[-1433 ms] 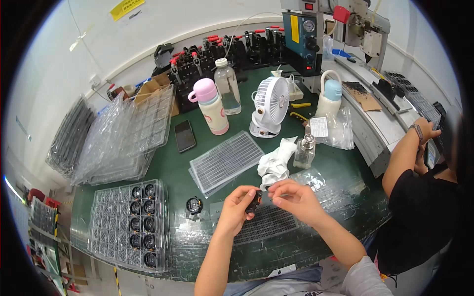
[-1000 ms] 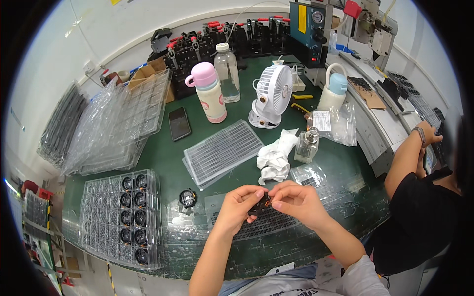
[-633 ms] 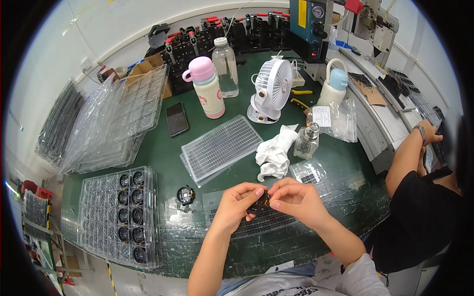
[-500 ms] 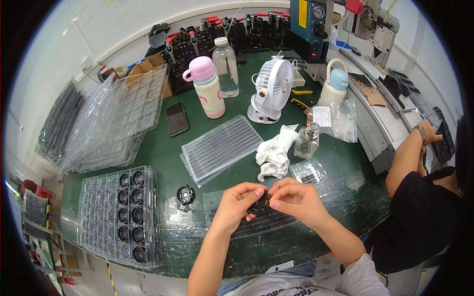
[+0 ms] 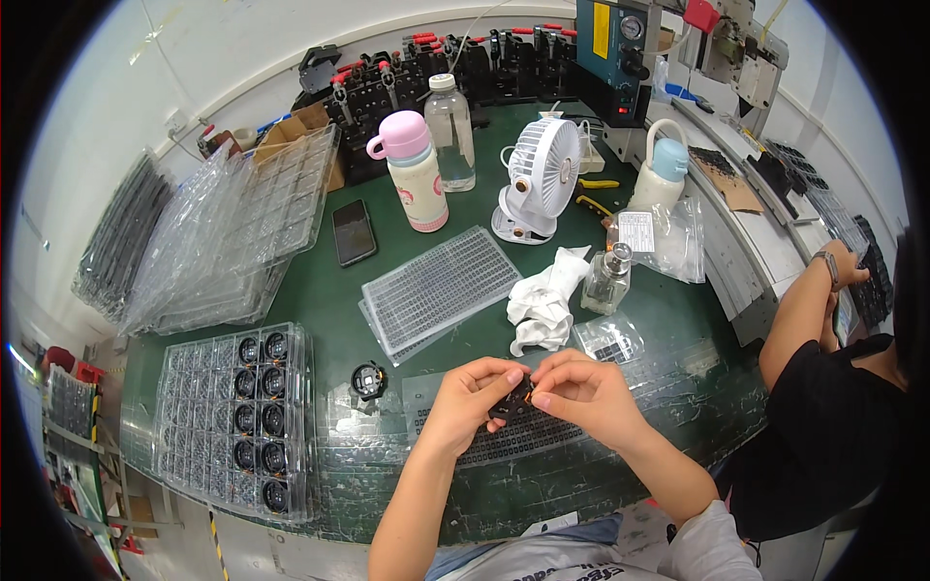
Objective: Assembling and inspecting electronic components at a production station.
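Note:
Between my two hands is a small black round part (image 5: 508,402) with a bit of orange at its right side. My left hand (image 5: 473,399) grips it from the left, thumb on top. With thumb and forefinger pinched, my right hand (image 5: 581,395) works at the orange edge; whatever tiny piece it pinches is hidden. Under the hands lies a sheet with rows of small black pieces (image 5: 494,447). Left of my left hand, a similar round black part (image 5: 368,382) with a pale centre rests on the green table (image 5: 363,489).
A clear tray (image 5: 199,412) with round black parts stands at left. Beyond my hands are a clear dotted sheet (image 5: 441,290), phone (image 5: 355,233), pink-lidded bottle (image 5: 418,189), white fan (image 5: 538,179), crumpled white cloth (image 5: 544,300) and glass bottle (image 5: 607,283). A co-worker's arm (image 5: 799,305) is at right.
The whole view has shifted slightly to the right. Both hands keep hold around the black part, with hardly any finger movement.

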Tool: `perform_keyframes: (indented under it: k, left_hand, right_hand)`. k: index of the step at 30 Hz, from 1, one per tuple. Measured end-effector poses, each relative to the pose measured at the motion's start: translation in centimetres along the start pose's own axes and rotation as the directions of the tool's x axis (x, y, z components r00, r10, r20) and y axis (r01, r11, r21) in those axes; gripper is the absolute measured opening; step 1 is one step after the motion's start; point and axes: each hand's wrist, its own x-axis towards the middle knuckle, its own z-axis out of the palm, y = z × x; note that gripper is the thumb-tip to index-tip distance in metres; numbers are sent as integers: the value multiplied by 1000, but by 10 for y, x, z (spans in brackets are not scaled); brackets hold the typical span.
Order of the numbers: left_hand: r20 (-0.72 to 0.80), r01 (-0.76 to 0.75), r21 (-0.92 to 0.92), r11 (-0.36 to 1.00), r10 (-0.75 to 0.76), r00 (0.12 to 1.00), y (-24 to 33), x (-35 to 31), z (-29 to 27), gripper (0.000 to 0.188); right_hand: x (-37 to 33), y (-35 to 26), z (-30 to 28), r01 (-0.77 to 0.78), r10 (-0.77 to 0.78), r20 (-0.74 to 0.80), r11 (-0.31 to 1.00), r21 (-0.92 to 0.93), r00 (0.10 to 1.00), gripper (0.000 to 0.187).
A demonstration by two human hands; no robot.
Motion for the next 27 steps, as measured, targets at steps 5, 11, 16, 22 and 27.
perform_keyframes:
  k: [5,11,16,22,27]
  left_hand:
    - [9,-7,-8,1000,8,1000,-1,1,0,17]
    - [3,-8,-8,1000,8,1000,-1,1,-2,17]
    - [5,-12,-5,1000,13,1000,-1,0,-1,17]
    - [4,-26,3,1000,26,1000,-3,1,-1,17]
    - [3,-24,-12,1000,24,1000,0,-1,-1,17]
  right_hand:
    - [0,2,0,14,-14,-12,1000,-11,1000,8]
    - [1,4,2,35,-36,-16,998,-42,999,8]
    - [0,2,2,54,-55,-21,997,-61,998,7]
    - [0,4,2,104,-107,-19,986,-129,994,6]
    - [0,2,4,74,-74,-9,997,23,997,12]
